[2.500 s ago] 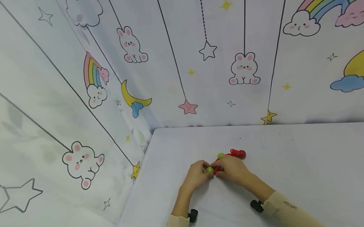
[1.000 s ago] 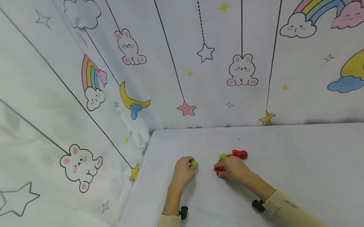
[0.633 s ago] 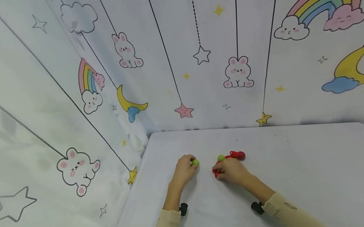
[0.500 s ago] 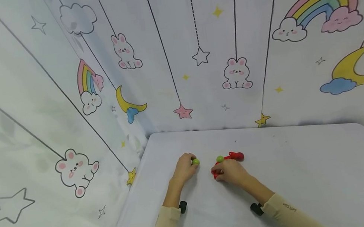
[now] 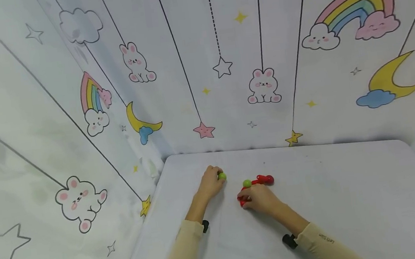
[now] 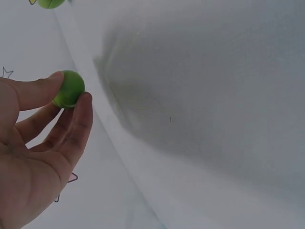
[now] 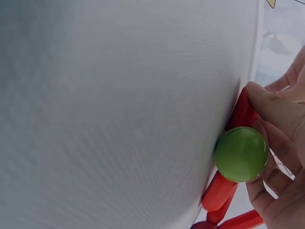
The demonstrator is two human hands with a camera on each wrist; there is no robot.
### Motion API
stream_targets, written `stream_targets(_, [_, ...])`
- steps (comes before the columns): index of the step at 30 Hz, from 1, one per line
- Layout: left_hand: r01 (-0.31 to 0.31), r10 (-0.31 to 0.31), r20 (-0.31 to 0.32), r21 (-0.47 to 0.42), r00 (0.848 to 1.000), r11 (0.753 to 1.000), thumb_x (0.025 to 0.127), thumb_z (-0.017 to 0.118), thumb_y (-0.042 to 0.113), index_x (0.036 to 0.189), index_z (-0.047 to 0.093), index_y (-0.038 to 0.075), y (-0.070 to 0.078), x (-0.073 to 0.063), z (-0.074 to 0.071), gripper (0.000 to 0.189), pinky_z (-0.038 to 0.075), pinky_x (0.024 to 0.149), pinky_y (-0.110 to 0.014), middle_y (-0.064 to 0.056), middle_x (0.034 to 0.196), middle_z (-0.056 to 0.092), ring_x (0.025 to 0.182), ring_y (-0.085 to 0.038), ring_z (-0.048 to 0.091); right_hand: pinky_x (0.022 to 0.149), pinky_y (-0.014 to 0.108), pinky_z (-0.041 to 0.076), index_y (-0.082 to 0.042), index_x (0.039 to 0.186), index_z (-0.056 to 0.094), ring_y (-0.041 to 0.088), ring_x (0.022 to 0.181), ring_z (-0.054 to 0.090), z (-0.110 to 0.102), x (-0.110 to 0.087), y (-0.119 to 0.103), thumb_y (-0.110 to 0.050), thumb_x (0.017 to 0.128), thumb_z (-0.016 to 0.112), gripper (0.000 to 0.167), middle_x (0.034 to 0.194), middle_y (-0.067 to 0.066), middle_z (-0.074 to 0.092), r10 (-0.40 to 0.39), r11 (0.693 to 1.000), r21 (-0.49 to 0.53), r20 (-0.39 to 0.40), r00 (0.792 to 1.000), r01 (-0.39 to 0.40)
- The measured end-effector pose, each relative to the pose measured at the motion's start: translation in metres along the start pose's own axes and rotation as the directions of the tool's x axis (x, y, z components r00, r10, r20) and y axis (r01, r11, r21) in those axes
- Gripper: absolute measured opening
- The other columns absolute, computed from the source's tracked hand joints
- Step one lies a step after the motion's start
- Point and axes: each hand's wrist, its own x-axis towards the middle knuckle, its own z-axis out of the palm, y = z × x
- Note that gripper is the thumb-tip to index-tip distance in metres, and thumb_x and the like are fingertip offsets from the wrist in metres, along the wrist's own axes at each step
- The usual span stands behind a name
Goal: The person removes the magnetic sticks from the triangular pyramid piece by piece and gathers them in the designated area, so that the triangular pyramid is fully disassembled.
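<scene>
Surface [image 5: 334, 196] white. Nearest its far left corner: lime-green ball [image 5: 222, 177]. Farther along toward the right edge: second lime-green ball [image 5: 247, 183], bright red rods [image 5: 261, 178], darker red ball [image 5: 270, 180]. Sleeves [image 5: 182, 247] cream, dark lettering on the right. Beyond far edge, curtain [image 5: 224, 110] white, printed: pink-eared white animals, yellow moons with blue clouds, pink-yellow-green-blue rainbows, stars yellow, pink or outline only, dark hanging lines, one dashed at centre.

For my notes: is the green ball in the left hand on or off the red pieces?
Off: the left hand pinches the green ball; table shows between it and the red pieces.
</scene>
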Motion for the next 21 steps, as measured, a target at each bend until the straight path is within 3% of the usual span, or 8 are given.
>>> stream_targets(14, [-0.005, 0.005, -0.018, -0.024, 1.0, 1.0, 0.096, 0.074, 0.011, 0.122, 0.069, 0.0, -0.012, 0.04, 0.02, 0.028, 0.054, 0.092, -0.04, -0.014, 0.115, 0.061, 0.103, -0.025, 0.062, 0.076, 0.029, 0.057, -0.014, 0.11, 0.081, 0.005, 0.081, 0.066, 0.0, -0.003, 0.0, -0.018, 0.08, 0.092, 0.033, 0.092, -0.007, 0.076, -0.02, 0.999, 0.027, 0.005, 1.0, 0.02])
stream_targets(21, [0.006, -0.006, -0.008, -0.028, 1.0, 1.0, 0.098, 0.073, 0.013, 0.128, 0.068, 0.002, -0.011, 0.059, 0.027, 0.032, 0.053, 0.097, -0.039, -0.013, 0.124, 0.059, 0.11, -0.023, 0.06, 0.079, 0.03, 0.058, -0.013, 0.112, 0.08, 0.006, 0.083, 0.065, 0.001, -0.003, 0.001, -0.018, 0.081, 0.091, 0.033, 0.093, -0.006, 0.076, -0.03, 0.999, 0.025, -0.001, 1.0, 0.03])
